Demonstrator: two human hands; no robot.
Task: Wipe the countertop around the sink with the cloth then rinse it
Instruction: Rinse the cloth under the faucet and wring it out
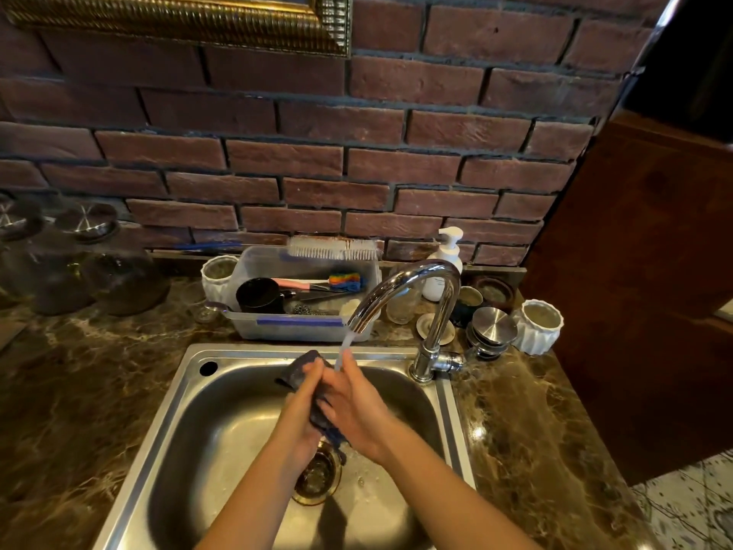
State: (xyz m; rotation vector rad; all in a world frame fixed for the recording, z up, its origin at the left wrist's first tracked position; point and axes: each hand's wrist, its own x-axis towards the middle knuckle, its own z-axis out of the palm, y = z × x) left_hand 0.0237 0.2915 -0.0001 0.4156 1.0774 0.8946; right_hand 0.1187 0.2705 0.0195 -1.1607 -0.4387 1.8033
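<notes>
Gripping the dark cloth point(298, 370) above the sink point(234, 422), the left hand point(302, 410) curls around its left side; the right hand point(355, 408) clasps its right side. Water point(346, 345) falls on them from the faucet point(420, 277) at the sink's back right.

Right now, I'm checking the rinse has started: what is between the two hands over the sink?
The dark cloth, held between the left hand and right hand under running water from the tap; the head view shows it.
</notes>
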